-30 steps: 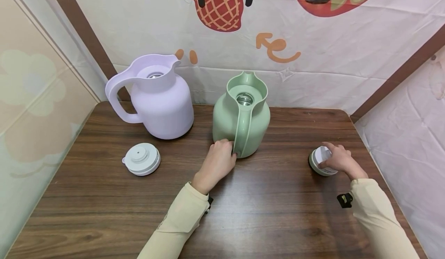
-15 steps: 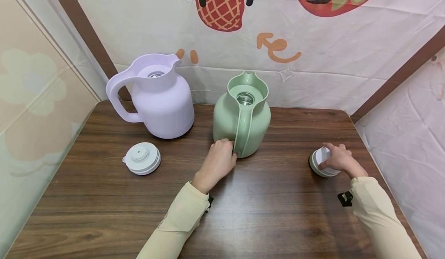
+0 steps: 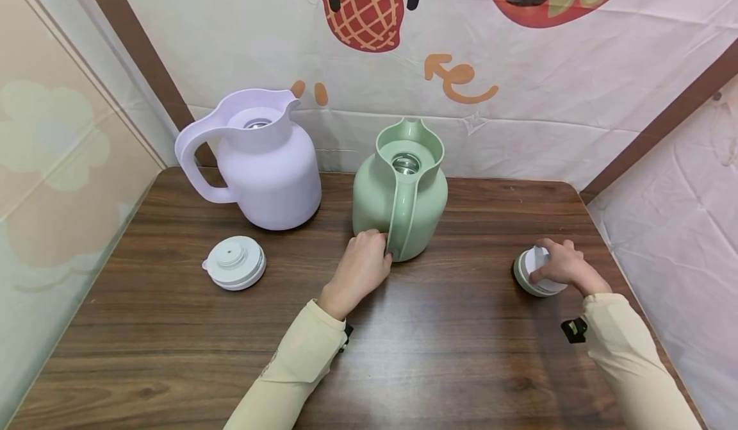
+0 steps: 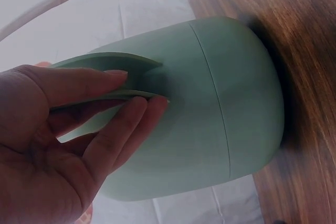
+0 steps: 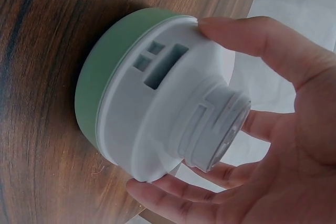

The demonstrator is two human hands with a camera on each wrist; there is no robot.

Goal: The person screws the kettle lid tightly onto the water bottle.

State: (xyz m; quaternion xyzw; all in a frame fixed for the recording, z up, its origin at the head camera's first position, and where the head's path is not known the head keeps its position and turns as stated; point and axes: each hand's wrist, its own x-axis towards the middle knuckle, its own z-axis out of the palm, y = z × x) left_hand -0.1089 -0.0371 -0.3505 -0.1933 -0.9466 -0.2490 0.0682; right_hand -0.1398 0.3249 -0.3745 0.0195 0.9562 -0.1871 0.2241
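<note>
A pale green thermos jug (image 3: 375, 190) stands upright in the middle of the table, its mouth uncovered. My left hand (image 3: 359, 268) grips the lower part of its handle; in the left wrist view the thumb and fingers pinch the handle (image 4: 105, 59) near where it joins the body. On the right, my right hand (image 3: 562, 265) spans a white-and-green jug lid (image 5: 157, 93). The thumb (image 5: 226, 27) is at one edge and fingertips at the opposite edge. The lid's threaded neck points up toward the palm, and its green side is down by the wood.
A lilac thermos jug (image 3: 273, 167), mouth uncovered, stands at the back left with its handle to the left. In front of it lies a white lid (image 3: 236, 263) on the brown wooden table (image 3: 455, 353). Printed cloth (image 3: 519, 84) hangs behind the table and at both sides.
My right hand and the lid have shifted slightly toward me. The left hand keeps its grip on the green jug, which has not moved.
</note>
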